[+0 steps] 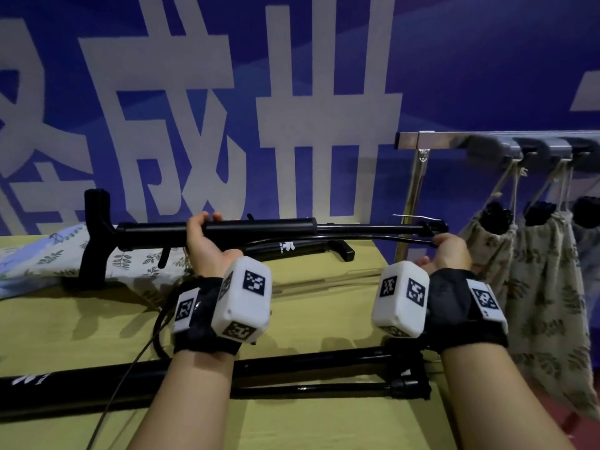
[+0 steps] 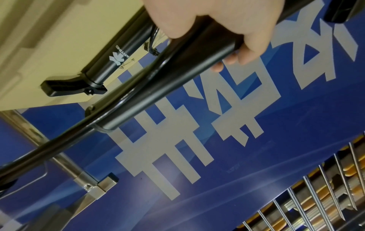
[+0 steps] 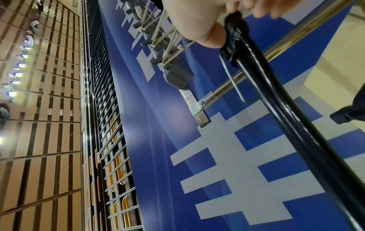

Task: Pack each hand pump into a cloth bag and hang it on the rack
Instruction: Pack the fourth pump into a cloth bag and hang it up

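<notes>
I hold a black hand pump (image 1: 259, 229) level above the yellow table (image 1: 324, 303). My left hand (image 1: 205, 233) grips its barrel (image 2: 177, 81) from below, fingers curled round it. My right hand (image 1: 449, 246) pinches the valve head (image 3: 234, 29) at the end of the pump's hose (image 3: 292, 125), by the right end of the rod. The pump's black end piece (image 1: 95, 228) reaches down at the left onto a leaf-print cloth bag (image 1: 45, 254) lying flat on the table. To the right stands the metal rack (image 1: 431, 140).
A second pump (image 1: 311, 247) lies on the table behind the held one, and a third pump (image 1: 292, 375) lies under my wrists near the front edge. Several filled leaf-print bags (image 1: 539, 280) hang by cords from the rack's grey hooks (image 3: 177, 76). A blue banner wall (image 1: 454, 60) stands behind.
</notes>
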`<state>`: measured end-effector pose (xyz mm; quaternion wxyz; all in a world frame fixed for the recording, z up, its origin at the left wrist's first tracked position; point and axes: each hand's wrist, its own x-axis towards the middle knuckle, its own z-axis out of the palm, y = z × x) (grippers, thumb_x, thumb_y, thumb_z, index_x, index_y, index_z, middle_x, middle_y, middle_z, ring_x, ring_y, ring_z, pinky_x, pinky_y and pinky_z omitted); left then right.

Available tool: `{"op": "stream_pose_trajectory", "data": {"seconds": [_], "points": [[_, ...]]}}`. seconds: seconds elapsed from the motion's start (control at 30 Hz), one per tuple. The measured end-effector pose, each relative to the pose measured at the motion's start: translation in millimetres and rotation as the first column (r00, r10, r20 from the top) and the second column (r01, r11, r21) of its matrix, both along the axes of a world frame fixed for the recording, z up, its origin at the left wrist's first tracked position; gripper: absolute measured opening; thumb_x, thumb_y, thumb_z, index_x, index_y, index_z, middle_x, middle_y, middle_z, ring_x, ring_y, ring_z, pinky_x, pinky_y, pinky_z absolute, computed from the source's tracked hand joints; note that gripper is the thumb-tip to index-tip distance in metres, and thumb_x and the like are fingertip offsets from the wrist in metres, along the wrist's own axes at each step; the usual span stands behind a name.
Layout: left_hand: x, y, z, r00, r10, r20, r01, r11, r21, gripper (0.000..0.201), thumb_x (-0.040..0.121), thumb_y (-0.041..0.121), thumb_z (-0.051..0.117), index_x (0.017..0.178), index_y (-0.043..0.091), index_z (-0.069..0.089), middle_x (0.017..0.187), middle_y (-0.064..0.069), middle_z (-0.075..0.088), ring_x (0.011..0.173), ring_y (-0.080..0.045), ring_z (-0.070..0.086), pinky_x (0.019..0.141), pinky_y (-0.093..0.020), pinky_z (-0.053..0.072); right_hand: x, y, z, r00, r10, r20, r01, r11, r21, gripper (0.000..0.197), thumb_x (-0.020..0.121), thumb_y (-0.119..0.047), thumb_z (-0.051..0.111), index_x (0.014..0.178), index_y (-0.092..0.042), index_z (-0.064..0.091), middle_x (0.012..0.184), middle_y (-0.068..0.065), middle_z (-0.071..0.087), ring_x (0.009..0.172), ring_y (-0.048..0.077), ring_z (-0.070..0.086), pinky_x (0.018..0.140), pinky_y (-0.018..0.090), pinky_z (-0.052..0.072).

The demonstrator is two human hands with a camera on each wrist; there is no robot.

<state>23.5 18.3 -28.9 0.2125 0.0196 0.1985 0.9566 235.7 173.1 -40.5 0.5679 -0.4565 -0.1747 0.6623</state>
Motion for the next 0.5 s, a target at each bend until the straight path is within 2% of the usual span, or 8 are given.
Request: {"op": "stream_pose_trajectory", "data": {"seconds": [0.1,0.13,0.2,0.27,0.33,0.37,0.43,0.5], "points": [[2,-2,3,1.0,-0.014,-0.01,0.015,0.998,0.062,0.023,0.089,0.014,0.051,0.068,0.017,0.044,0.054,0.007,0.056,0.052,-0.005,0.058,0.068,-0.028,0.055,-4,3,-3,0.997,-0.043,-0.067,0.048,0.997,0.067,0.045,0.084,-0.011,0.055,0.127,-0.011,0.043,0.12,0.012,0.043,0.086,0.026,0.051,0.048,0.029,0.039],[1,-3,2,1.0,-0.021,-0.018,0.022,0.996,0.082,0.024,0.09,0.015,0.051,0.067,0.017,0.044,0.05,0.007,0.056,0.054,-0.006,0.057,0.074,-0.03,0.054,-5,4,-2,0.992,-0.077,-0.095,0.087,0.991,0.103,0.052,0.083,-0.01,0.054,0.133,-0.016,0.038,0.12,0.012,0.043,0.086,0.026,0.052,0.049,0.029,0.04],[4,-4,3,1.0,-0.014,-0.019,0.016,0.994,0.109,0.025,0.09,0.017,0.052,0.066,0.018,0.044,0.048,0.007,0.055,0.059,-0.008,0.056,0.079,-0.032,0.052,-7,4,-1,0.982,-0.126,-0.143,0.15,0.973,0.176,0.059,0.082,-0.011,0.052,0.136,-0.02,0.032,0.108,0.011,0.048,0.067,0.022,0.053,0.045,0.022,0.04],[4,-6,4,1.0,-0.007,-0.028,0.01,0.993,0.115,0.025,0.091,0.02,0.055,0.067,0.017,0.046,0.05,0.006,0.056,0.061,-0.01,0.057,0.083,-0.032,0.054,-8,2,1,0.962,-0.164,-0.219,0.213,0.95,0.228,0.058,0.084,-0.009,0.049,0.137,-0.019,0.028,0.095,0.009,0.051,0.054,0.019,0.051,0.042,0.02,0.042],[8,-8,5,1.0,-0.002,-0.023,0.004,0.994,0.109,0.025,0.092,0.025,0.057,0.07,0.017,0.049,0.058,0.005,0.055,0.062,-0.011,0.057,0.091,-0.034,0.052,-6,0,3,0.958,-0.145,-0.248,0.203,0.953,0.227,0.051,0.087,-0.005,0.044,0.135,-0.014,0.031,0.088,0.008,0.051,0.052,0.017,0.05,0.046,0.024,0.048],[13,-9,6,0.999,0.006,-0.033,-0.003,0.997,0.071,0.025,0.092,0.029,0.057,0.071,0.017,0.05,0.062,0.005,0.055,0.062,-0.011,0.057,0.089,-0.034,0.053,-3,1,3,0.964,-0.135,-0.231,0.185,0.96,0.21,0.045,0.087,-0.003,0.043,0.131,-0.011,0.035,0.089,0.009,0.05,0.051,0.016,0.048,0.046,0.024,0.049],[23,-12,8,0.998,0.031,-0.047,-0.03,0.999,0.011,0.027,0.092,0.039,0.054,0.075,0.019,0.052,0.071,0.005,0.055,0.067,-0.011,0.057,0.074,-0.028,0.053,-1,8,-4,0.973,-0.11,-0.202,0.143,0.977,0.157,0.028,0.087,-0.004,0.042,0.114,-0.007,0.047,0.096,0.011,0.051,0.052,0.016,0.046,0.041,0.021,0.046],[19,-15,4,0.994,0.09,-0.069,-0.092,0.995,-0.036,0.03,0.091,0.049,0.05,0.088,0.018,0.054,0.092,0.004,0.057,0.084,-0.014,0.057,0.077,-0.028,0.048,1,7,-9,0.97,-0.115,-0.214,0.146,0.98,0.133,0.021,0.085,-0.007,0.042,0.104,-0.009,0.053,0.106,0.009,0.054,0.062,0.019,0.055,0.044,0.025,0.051]]}}
